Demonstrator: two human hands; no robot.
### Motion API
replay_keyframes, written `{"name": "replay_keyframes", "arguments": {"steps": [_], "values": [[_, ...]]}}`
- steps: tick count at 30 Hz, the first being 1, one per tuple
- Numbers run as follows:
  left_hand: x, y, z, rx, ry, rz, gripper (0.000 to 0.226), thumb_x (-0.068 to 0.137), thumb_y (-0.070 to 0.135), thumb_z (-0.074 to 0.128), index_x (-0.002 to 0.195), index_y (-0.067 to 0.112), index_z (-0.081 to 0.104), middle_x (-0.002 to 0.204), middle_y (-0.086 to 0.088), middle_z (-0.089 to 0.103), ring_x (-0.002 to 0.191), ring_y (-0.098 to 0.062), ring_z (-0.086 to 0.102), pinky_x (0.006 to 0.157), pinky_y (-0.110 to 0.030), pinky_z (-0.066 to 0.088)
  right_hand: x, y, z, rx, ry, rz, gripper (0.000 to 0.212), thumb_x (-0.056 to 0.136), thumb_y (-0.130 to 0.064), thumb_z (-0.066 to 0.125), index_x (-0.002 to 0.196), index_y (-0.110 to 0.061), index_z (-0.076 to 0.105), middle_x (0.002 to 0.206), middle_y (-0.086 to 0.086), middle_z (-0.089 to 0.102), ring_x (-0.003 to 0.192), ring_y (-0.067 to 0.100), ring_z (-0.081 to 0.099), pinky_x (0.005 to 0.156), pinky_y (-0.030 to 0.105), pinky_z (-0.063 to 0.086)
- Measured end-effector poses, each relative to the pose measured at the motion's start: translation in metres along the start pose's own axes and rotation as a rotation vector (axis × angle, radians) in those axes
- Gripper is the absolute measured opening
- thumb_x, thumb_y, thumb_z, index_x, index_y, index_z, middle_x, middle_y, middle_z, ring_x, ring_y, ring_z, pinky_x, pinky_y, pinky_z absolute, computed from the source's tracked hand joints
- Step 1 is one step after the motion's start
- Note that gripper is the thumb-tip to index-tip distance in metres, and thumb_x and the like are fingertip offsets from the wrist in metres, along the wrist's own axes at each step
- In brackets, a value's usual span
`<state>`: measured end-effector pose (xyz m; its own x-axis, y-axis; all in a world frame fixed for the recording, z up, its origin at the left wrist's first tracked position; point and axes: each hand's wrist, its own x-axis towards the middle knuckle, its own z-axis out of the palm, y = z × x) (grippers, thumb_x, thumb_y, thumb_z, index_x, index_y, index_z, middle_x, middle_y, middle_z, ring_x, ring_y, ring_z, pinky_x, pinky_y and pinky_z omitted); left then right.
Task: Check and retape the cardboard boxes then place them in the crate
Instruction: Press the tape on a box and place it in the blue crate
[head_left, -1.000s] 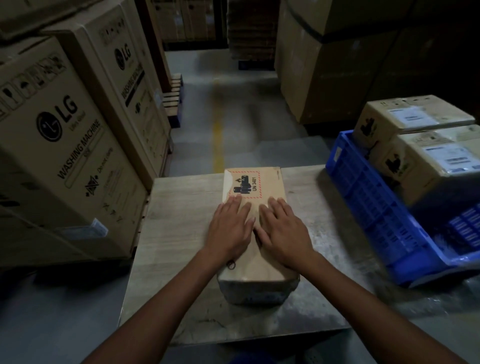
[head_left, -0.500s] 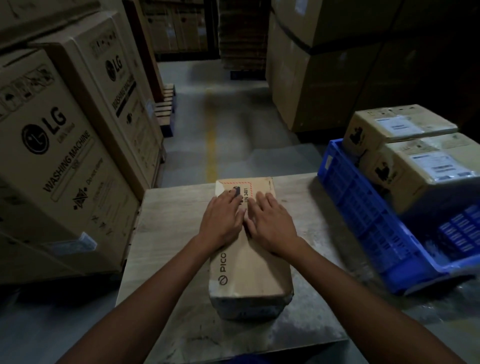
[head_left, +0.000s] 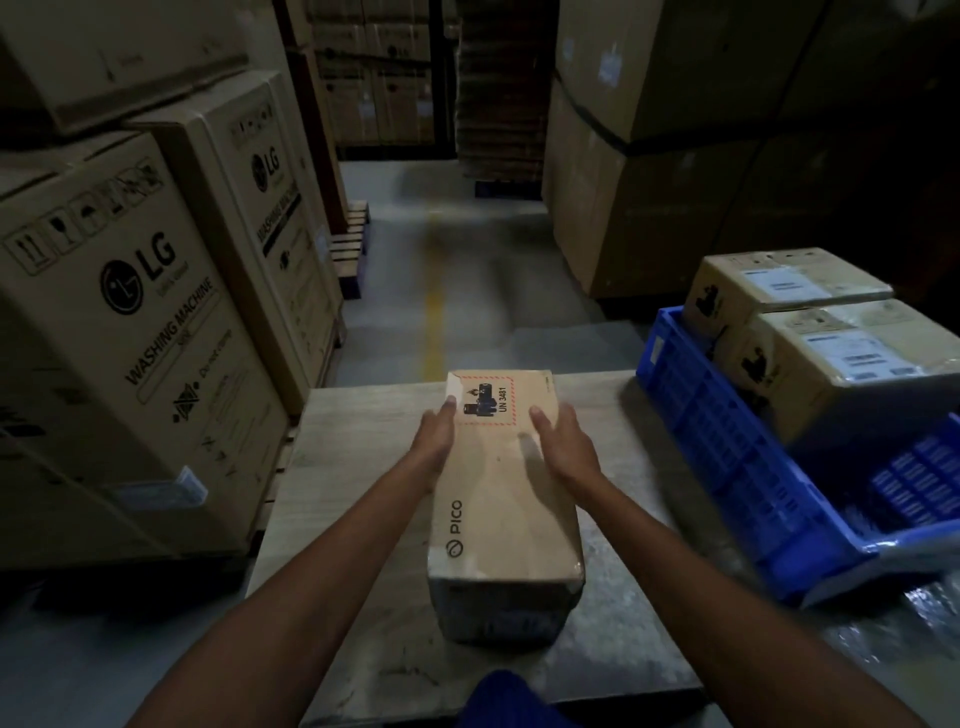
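The left hand and right hand slide apart across the box to its side edges, fingers straight, probably readying a lift.

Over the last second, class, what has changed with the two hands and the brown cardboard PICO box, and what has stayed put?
Both hands slid up the long brown cardboard PICO box and parted: left hand to its left edge, right hand to its right, uncovering the red-bordered label. Nothing was lifted. The box stays on the grey table, two cardboard boxes stay in the blue plastic crate.
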<state>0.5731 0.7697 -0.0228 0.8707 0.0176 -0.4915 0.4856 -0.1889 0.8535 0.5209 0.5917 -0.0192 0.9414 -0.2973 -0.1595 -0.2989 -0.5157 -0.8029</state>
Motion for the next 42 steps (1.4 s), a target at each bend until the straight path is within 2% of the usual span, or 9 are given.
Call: {"name": "replay_keyframes", "arguments": {"steps": [3,8,13,16,20,26,31,36,42], "values": [[-0.025,0.012,-0.001,-0.251,-0.094,-0.008,0.057,0.104,0.054,0.035,0.121,0.01,0.068,0.111,-0.016,0.074,0.103,-0.036,0.07,0.097,-0.05,0.053,-0.007,-0.011,-0.008,0.225,-0.024,0.031,0.051,0.104,-0.056,0.035,0.129,-0.018,0.058,0.125,0.003,0.067,0.115,0.026,0.063,0.097,0.045,0.051],[-0.065,0.038,-0.01,-0.383,-0.079,0.114,0.055,0.104,0.055,0.034,0.123,0.015,0.068,0.106,-0.012,0.076,0.098,-0.034,0.072,0.092,-0.053,0.056,-0.023,-0.04,-0.031,0.38,0.089,-0.081,0.056,0.101,-0.064,0.033,0.118,-0.016,0.058,0.104,0.0,0.066,0.099,0.023,0.065,0.085,0.041,0.055],[-0.102,0.061,-0.023,-0.487,-0.007,0.224,0.06,0.101,0.065,0.028,0.107,0.026,0.072,0.095,-0.001,0.077,0.086,-0.019,0.073,0.067,-0.034,0.058,-0.038,-0.067,-0.049,0.556,0.172,-0.075,0.079,0.078,-0.087,0.026,0.106,-0.021,0.06,0.106,0.009,0.067,0.1,0.026,0.066,0.09,0.052,0.055],[-0.112,0.059,-0.026,-0.522,0.049,0.218,0.061,0.1,0.067,0.028,0.104,0.024,0.072,0.101,-0.002,0.073,0.097,-0.023,0.067,0.077,-0.037,0.055,-0.043,-0.062,-0.052,0.659,0.189,-0.011,0.077,0.089,-0.081,0.027,0.107,-0.016,0.064,0.106,0.008,0.07,0.102,0.026,0.066,0.091,0.049,0.054],[-0.11,0.032,-0.021,-0.588,0.001,0.179,0.06,0.105,0.053,0.031,0.111,0.009,0.071,0.092,-0.009,0.078,0.075,-0.017,0.075,0.053,-0.023,0.054,-0.055,-0.039,-0.038,0.722,0.158,0.088,0.066,0.095,-0.072,0.029,0.091,-0.015,0.063,0.1,0.008,0.07,0.101,0.027,0.064,0.091,0.047,0.05],[-0.1,-0.015,-0.019,-0.552,-0.031,0.118,0.048,0.103,0.04,0.045,0.123,0.001,0.065,0.115,-0.021,0.072,0.102,-0.033,0.071,0.077,-0.037,0.061,-0.069,0.003,-0.014,0.709,0.054,0.227,0.086,0.085,-0.081,0.037,0.109,-0.002,0.062,0.105,0.015,0.072,0.104,0.033,0.066,0.083,0.043,0.052],[-0.09,-0.011,-0.031,-0.535,-0.031,0.053,0.051,0.105,0.047,0.039,0.112,0.006,0.067,0.08,-0.006,0.075,0.073,-0.018,0.073,0.058,-0.025,0.056,-0.057,0.005,-0.023,0.69,0.023,0.227,0.057,0.105,-0.054,0.032,0.118,-0.008,0.063,0.112,0.011,0.07,0.104,0.025,0.065,0.072,0.036,0.051],[-0.024,-0.015,-0.044,-0.441,0.063,-0.134,0.086,0.069,0.079,0.048,0.127,0.017,0.06,0.13,-0.019,0.06,0.12,-0.04,0.057,0.101,-0.058,0.047,-0.029,-0.005,-0.023,0.654,0.013,0.284,0.073,0.089,-0.074,0.032,0.131,-0.02,0.06,0.129,0.008,0.064,0.119,0.028,0.06,0.103,0.056,0.047],[-0.044,0.031,-0.031,-0.435,-0.206,-0.158,0.053,0.106,0.049,0.032,0.095,0.008,0.064,0.073,-0.012,0.073,0.061,-0.025,0.072,0.052,-0.029,0.057,-0.021,-0.022,-0.024,0.718,-0.304,0.37,0.064,0.101,-0.065,0.034,0.12,-0.016,0.069,0.112,0.016,0.074,0.097,0.031,0.074,0.077,0.04,0.06]]}}
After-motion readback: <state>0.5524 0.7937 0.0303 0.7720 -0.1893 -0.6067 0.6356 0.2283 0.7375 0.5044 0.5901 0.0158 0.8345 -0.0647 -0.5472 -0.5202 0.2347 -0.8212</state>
